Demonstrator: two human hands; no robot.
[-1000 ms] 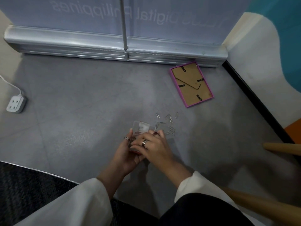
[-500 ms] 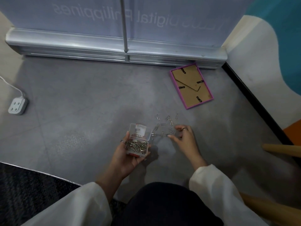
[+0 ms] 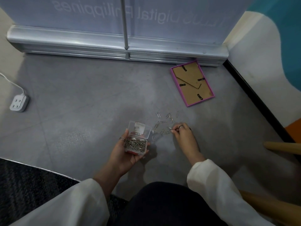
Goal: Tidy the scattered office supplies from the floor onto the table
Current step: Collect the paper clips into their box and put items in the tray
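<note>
The floor carries everything; no surface shows here. Beyond the right hand's grip, against the banner base, a frame lies face down. Far to the left of both hands sits a socket on its cable.

The left hand holds an open box from below, fingers curled round its sides, lid tipped back on the far side. The box looks close to full of clips, heaped in a loose tangle, with something red showing under them.

The right hand has its grip pressed together, fingertips pinching 1 clip at floor level. The other loose clips lie scattered just beyond and to the left of that grip, between it and the box; I count roughly 10, though some overlap.

The step in hand seems to be gathering clips into the box. To do it well, I would bring the box closer to the scatter so each carry is short, keep it level so the heap does not spill, and drop clips into the middle. Sweeping several together before pinching should be quicker than lifting flat wire singly. The lid needs closing before anything goes up to the surface.
</note>
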